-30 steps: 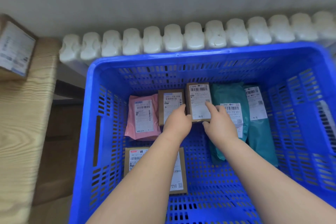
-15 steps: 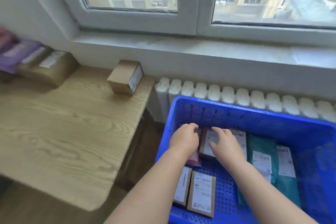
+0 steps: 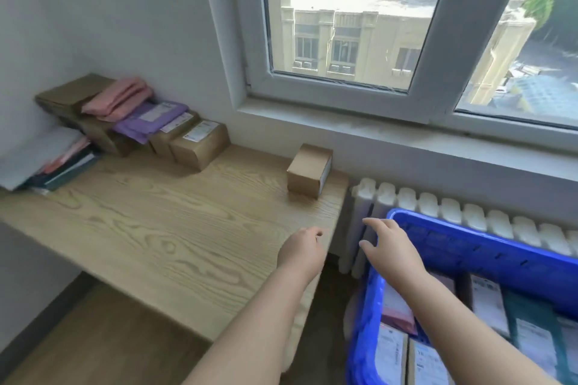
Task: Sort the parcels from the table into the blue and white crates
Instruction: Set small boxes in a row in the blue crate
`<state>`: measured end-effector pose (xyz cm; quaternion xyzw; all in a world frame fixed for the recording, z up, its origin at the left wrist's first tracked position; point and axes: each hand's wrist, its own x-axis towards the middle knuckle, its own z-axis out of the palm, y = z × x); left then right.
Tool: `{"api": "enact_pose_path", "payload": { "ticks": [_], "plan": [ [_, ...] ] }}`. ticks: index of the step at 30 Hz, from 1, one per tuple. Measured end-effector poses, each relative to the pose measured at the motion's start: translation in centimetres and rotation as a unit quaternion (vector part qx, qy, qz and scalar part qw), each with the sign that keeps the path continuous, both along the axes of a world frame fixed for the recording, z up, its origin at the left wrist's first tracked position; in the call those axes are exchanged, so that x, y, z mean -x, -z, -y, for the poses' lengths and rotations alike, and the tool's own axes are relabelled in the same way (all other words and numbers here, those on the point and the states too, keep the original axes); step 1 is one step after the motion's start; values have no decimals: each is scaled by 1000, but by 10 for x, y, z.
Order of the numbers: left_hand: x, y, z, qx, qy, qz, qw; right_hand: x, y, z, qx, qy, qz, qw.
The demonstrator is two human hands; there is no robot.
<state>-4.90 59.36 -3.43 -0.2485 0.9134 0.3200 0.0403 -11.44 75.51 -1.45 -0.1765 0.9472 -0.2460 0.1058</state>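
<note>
A small brown cardboard parcel [image 3: 309, 170] stands alone near the right end of the wooden table [image 3: 162, 228]. More parcels are piled at the table's far left: brown boxes [image 3: 200, 144], a purple bag [image 3: 150, 119] and a pink bag [image 3: 119, 98]. The blue crate [image 3: 469, 244] sits low at the right and holds several labelled parcels. My left hand [image 3: 301, 250] hovers over the table's right edge, fingers loosely curled and holding nothing. My right hand [image 3: 387, 247] hangs over the crate's near left corner with fingers spread, also holding nothing.
A white radiator [image 3: 453, 212] runs under the window sill behind the crate. Flat envelopes and folders [image 3: 47, 162] lie at the table's left edge against the wall. A narrow gap separates the table and the crate.
Both hands let go of the brown parcel in the crate, lifted out and moved left toward the table. The view swung up and left, bringing the parcel pile into sight.
</note>
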Motion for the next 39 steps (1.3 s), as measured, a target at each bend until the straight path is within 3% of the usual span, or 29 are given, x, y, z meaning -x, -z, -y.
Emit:
{"api": "enact_pose_path", "payload": {
  "ticks": [7,13,30,39],
  "plan": [
    [-41,-10,100,4,30,12,999,-58,4,104,28,33,35,998],
    [-33,-8,131,-20,44,9,999,-67,7,136,27,47,54,997],
    [84,13,170,-32,39,44,998,49,26,163,65,118,144,980],
    [188,42,209,-73,50,69,994,125,47,195,120,220,203,947]
  ]
}}
